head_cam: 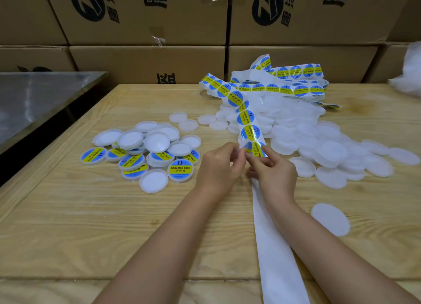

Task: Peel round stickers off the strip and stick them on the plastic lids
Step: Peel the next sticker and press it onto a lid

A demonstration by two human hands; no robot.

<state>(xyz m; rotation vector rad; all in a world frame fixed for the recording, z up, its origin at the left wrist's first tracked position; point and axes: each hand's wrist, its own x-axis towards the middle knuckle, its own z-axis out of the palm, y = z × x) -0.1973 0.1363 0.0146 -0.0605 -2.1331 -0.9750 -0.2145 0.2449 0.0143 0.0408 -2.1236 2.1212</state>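
A long white strip (247, 119) carrying round blue-and-yellow stickers runs from a tangle at the back down to my hands. My left hand (218, 165) pinches the strip's curled white edge. My right hand (272, 169) pinches the nearest sticker (257, 149), partly lifted off the backing. The bare backing (273, 246) trails from under my right hand toward the table's near edge. A heap of white plastic lids (319, 140) lies to the right. A smaller pile (148, 153) on the left holds stickered lids mixed with plain ones.
The wooden table (91, 224) carries a lone white lid (330, 219) near my right forearm. Stacked cardboard boxes (148, 60) wall off the back. A metal surface (34, 99) sits at the left. White plastic wrap (410, 73) lies at the far right.
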